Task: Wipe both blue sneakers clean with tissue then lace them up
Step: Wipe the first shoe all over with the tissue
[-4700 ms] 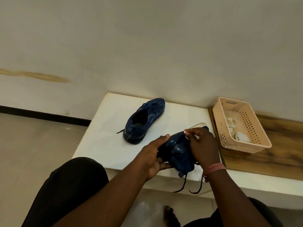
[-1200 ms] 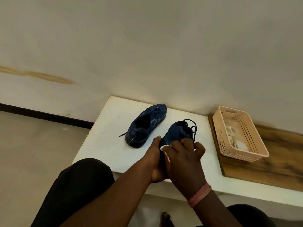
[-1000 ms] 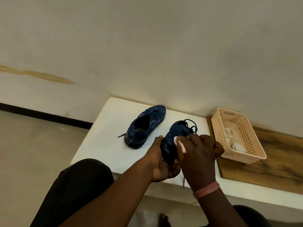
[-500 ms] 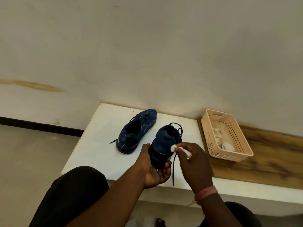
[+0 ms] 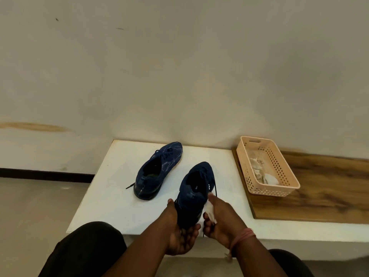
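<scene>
Two dark blue sneakers are on the white table point(image 5: 111, 196). The left sneaker point(image 5: 157, 170) rests flat, toe pointing away, a lace end trailing at its heel. My left hand point(image 5: 177, 230) cups the heel of the right sneaker point(image 5: 194, 188) from below, with its toe pointing away. My right hand point(image 5: 219, 218) grips a crumpled white tissue point(image 5: 209, 209) and presses it against the right side of that sneaker near the heel. A loose lace hangs down between my hands.
A peach perforated basket point(image 5: 287, 188) holding used tissues stands on a wooden surface point(image 5: 329, 192) to the right. The wall runs right behind the table. My knees, in dark cloth, are at the table's front edge; tiled floor lies to the left.
The right sneaker has turned upright with its opening facing up. My right hand with the tissue slid from the shoe's upper part down to its heel side. The camera view shifted slightly.
</scene>
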